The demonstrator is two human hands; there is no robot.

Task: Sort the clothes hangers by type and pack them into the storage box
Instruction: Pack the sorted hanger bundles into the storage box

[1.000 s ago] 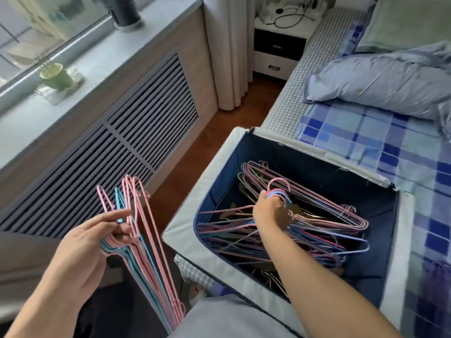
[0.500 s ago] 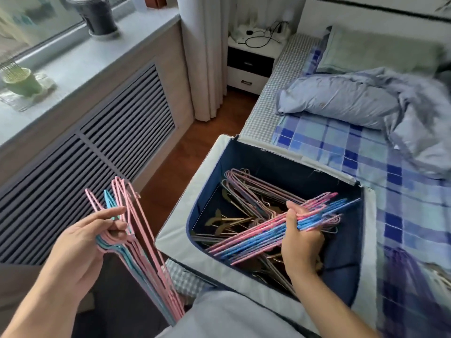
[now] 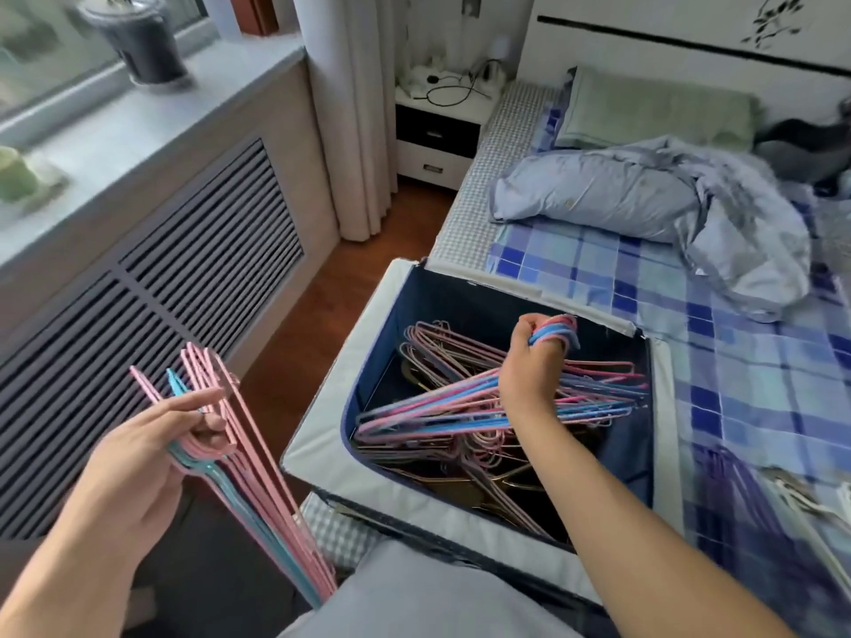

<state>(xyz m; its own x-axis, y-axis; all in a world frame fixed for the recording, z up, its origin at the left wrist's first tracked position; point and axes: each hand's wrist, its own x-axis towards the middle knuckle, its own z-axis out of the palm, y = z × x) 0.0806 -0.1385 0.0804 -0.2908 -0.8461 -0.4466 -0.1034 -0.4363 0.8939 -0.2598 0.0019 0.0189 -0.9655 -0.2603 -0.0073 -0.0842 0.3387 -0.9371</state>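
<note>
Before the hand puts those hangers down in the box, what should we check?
1. Right hand grips the pink and blue wire hanger bundle by its hooks: ok.
2. Bundle is over the open navy fabric storage box: ok.
3. Bundle's right tips stay inside the box wall: cannot tell.
4. Hangers already in the box lie flat: not ok, they cross and tangle.
5. Left hand holds the pink and teal plastic hangers outside the box: ok.
</note>
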